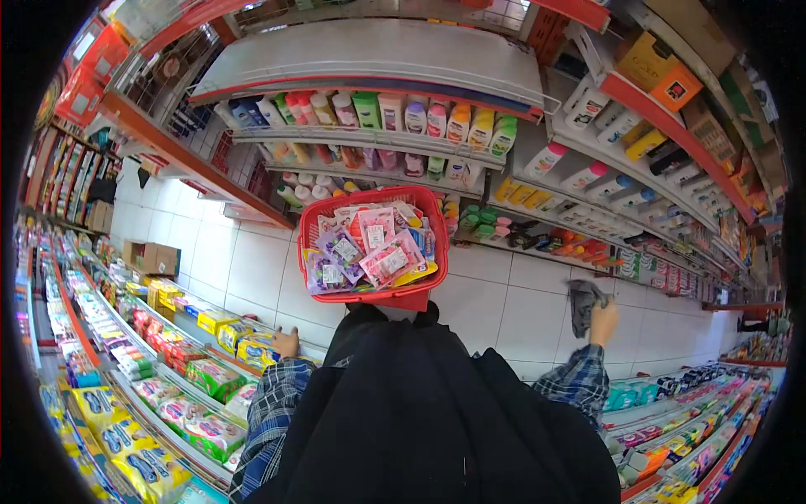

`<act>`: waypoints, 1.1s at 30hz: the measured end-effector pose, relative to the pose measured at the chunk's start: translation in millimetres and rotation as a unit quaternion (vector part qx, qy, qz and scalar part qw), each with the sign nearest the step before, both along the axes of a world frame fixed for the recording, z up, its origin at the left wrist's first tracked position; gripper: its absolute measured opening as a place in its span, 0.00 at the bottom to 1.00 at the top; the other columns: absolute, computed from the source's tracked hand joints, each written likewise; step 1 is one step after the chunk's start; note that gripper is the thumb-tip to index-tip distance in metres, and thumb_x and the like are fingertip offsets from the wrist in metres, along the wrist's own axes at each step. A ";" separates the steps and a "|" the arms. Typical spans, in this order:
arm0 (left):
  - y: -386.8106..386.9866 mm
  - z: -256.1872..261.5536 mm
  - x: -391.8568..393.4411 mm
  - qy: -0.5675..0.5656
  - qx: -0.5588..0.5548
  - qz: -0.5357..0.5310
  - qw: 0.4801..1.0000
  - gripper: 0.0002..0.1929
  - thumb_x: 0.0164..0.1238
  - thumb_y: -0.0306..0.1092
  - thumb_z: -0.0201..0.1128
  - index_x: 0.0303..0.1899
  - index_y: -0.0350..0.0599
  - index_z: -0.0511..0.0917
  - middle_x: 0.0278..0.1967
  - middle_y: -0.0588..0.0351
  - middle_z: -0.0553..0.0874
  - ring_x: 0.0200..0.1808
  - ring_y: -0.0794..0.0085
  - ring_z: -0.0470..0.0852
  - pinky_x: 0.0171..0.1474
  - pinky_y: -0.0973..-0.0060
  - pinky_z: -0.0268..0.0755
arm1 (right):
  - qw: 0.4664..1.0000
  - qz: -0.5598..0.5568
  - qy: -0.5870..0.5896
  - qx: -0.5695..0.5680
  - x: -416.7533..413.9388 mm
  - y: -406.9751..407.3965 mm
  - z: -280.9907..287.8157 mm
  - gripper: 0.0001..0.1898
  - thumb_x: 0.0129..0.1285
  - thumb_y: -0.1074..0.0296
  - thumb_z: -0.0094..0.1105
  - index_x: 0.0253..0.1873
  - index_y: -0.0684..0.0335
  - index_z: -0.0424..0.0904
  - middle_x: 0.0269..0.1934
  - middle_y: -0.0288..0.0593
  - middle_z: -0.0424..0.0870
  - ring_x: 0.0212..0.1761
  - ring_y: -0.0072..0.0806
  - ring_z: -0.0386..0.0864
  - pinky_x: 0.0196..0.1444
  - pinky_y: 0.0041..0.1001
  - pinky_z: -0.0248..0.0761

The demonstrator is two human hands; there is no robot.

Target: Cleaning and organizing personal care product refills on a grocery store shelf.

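Observation:
My right hand (pixel 603 320) grips a dark grey cloth (pixel 583 307), held out over the tiled floor on the right. On the left, my left hand (pixel 286 343) has its fingers apart and holds nothing; it is beside yellow packs (pixel 255 350) on a low shelf. In front of my body stands a red plastic basket (pixel 441 252), filled with pink sachets (pixel 391 259), purple sachets (pixel 341 247) and other small packets. What the basket rests on is mostly hidden beneath it.
Shelves of shampoo and lotion bottles (pixel 366 109) stand ahead, under a bare-topped upper shelf (pixel 378 53). More bottle shelves run along the right. Racks of packaged goods (pixel 208 435) line the lower left and lower right. A cardboard box (pixel 151 258) lies at the left by the white tiled floor (pixel 469 296).

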State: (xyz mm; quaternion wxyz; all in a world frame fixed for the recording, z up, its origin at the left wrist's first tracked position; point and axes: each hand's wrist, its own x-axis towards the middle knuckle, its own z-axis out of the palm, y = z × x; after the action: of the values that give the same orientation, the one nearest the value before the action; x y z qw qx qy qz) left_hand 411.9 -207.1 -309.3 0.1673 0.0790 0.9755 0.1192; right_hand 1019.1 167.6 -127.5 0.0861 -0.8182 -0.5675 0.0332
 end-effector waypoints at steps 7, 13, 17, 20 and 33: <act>-6.4 1.2 -1.0 -0.007 0.028 -0.015 0.999 0.32 0.50 0.50 0.64 0.52 0.35 0.69 0.53 0.33 0.68 0.58 0.47 0.62 0.60 0.62 0.56 | 0.942 0.251 0.220 -0.040 -154.5 16.2 27.2 0.18 0.55 0.54 0.57 0.43 0.64 0.78 0.36 0.57 0.80 0.39 0.51 0.77 0.42 0.37 0.69; -62.9 -33.4 -3.2 -0.098 -0.033 0.064 0.993 0.33 0.48 0.58 0.62 0.54 0.47 0.72 0.54 0.39 0.70 0.57 0.48 0.66 0.59 0.60 0.60 | 0.898 0.370 0.235 0.039 -268.5 49.0 40.1 0.13 0.61 0.61 0.52 0.45 0.63 0.77 0.37 0.52 0.81 0.41 0.49 0.77 0.42 0.37 0.69; -106.0 -38.6 -10.1 -0.131 0.030 0.081 0.988 0.31 0.47 0.58 0.63 0.48 0.43 0.76 0.49 0.41 0.76 0.54 0.51 0.68 0.60 0.63 0.59 | 0.856 0.328 0.392 0.080 -324.6 58.5 58.7 0.18 0.61 0.67 0.52 0.56 0.62 0.68 0.51 0.58 0.73 0.51 0.52 0.72 0.51 0.37 0.65; -97.8 -34.6 -5.2 -0.122 0.040 0.102 0.987 0.26 0.50 0.51 0.64 0.47 0.43 0.76 0.47 0.43 0.76 0.52 0.53 0.69 0.59 0.64 0.59 | 0.868 0.325 0.375 0.028 -324.5 82.1 62.5 0.24 0.60 0.63 0.55 0.59 0.69 0.63 0.55 0.62 0.70 0.57 0.50 0.69 0.56 0.34 0.62; -113.7 8.8 23.2 -0.156 0.034 0.118 0.980 0.28 0.55 0.51 0.62 0.51 0.39 0.71 0.52 0.38 0.70 0.57 0.51 0.60 0.61 0.64 0.52 | 0.857 0.516 0.014 -0.006 -344.8 31.2 -122.1 0.35 0.53 0.67 0.59 0.66 0.57 0.55 0.63 0.53 0.56 0.62 0.53 0.58 0.59 0.45 0.58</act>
State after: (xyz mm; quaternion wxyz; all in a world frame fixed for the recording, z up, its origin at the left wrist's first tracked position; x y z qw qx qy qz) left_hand 435.1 -320.8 -300.5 0.2994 -0.0502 0.9353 0.1820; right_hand 674.2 198.8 -249.6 0.0601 -0.4083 -0.9066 0.0876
